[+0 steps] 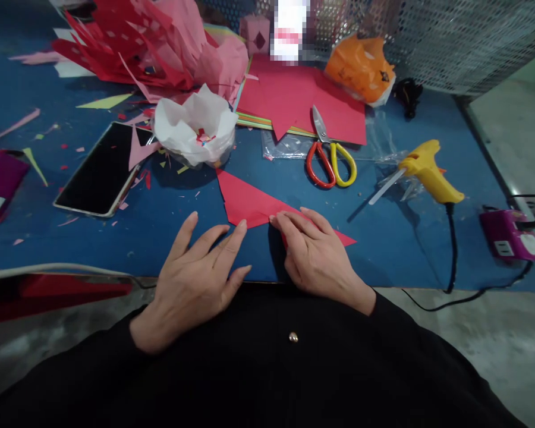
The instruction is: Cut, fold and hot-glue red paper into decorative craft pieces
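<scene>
A folded sheet of red paper (pixel 249 199) lies near the front edge of the blue table, with a pointed end showing at the right. My right hand (pixel 316 249) presses on it, thumb and fingers pinched together at its near edge. Spread fingers mark my left hand (pixel 200 267), which is at the left of the paper; one fingertip meets or nearly meets its lower edge. Part of the paper is hidden under my right hand. Beyond it are scissors (pixel 324 157) with one red and one yellow handle, blades pointing away.
A white paper-lined bowl (pixel 194 134) holds scraps. Left of it lies a phone (pixel 104 169). Red sheets (pixel 294 89) are stacked behind, beside an orange bag (pixel 361 68). A yellow glue gun (pixel 432 172) with its cord stands right. Paper scraps (pixel 151 47) heap at back left.
</scene>
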Demonstrator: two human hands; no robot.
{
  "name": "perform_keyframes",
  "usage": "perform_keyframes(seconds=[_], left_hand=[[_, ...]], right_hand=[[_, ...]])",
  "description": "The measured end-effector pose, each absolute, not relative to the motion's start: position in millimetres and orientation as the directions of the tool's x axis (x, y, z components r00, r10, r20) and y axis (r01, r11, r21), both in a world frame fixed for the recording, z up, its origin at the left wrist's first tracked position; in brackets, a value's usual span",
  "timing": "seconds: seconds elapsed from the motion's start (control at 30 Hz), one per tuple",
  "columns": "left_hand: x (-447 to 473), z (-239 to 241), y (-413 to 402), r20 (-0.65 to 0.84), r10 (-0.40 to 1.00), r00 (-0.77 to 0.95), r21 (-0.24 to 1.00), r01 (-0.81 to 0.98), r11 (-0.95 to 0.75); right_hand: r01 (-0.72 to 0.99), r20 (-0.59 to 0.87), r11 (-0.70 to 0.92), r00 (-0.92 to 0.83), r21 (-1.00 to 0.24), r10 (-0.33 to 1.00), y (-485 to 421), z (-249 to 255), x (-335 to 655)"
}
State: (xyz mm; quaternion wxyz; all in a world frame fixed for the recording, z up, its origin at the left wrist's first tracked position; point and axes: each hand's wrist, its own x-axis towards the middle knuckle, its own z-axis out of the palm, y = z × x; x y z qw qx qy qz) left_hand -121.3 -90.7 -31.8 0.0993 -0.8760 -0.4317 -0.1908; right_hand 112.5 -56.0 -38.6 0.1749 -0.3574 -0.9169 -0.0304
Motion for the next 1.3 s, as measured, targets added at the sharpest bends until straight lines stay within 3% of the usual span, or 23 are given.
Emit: perform_keyframes(seconds=[0.13, 0.3, 0.43, 0.6, 0.73, 0.83, 1.07, 1.3], left_hand=[[-115.9, -30.8, -86.8, 0.498, 0.684, 0.533, 0.014, 0.784, -0.621], [-101.6, -34.8, -76.4, 0.351, 0.655, 0.669, 0.000, 0.700, -0.714], [-98.5, -40.6, -74.6, 0.323, 0.656, 0.682, 0.016, 0.689, -0.724], [-96.8, -40.5, -75.7, 0.317, 0.667, 0.674, 0.007, 0.702, -0.712], [-95.3, -37.1, -75.6, 0.305, 0.671, 0.676, -0.012, 0.707, -0.707], [-94.3, -33.8, -75.8, 0.274, 0.680, 0.680, -0.015, 0.710, -0.704], [-87.9, -30.5, -72.0, 0.215, 0.677, 0.704, -0.035, 0.698, -0.715], [-86.6, -25.0, -74.4, 0.138, 0.711, 0.689, -0.028, 0.721, -0.693]], right_hand=[[0.662, 0.345, 0.745, -0.683, -0.078, 0.643, -55.4, -38.7, 112.6], [0.673, 0.350, 0.738, -0.678, -0.061, 0.647, -56.4, -39.1, 111.6], [0.669, 0.331, 0.736, -0.675, -0.101, 0.659, -55.7, -40.2, 111.0], [0.642, 0.331, 0.694, -0.611, -0.325, 0.720, -52.8, -35.6, 117.4], [0.624, 0.396, 0.581, -0.426, -0.522, 0.813, -60.2, -29.1, 129.5], [0.670, 0.416, 0.569, -0.398, -0.477, 0.817, -71.3, -30.2, 138.3], [0.687, 0.465, 0.689, -0.545, -0.230, 0.698, -85.3, -34.3, 144.1], [0.664, 0.412, 0.727, -0.622, -0.173, 0.666, -88.0, -37.5, 141.8]])
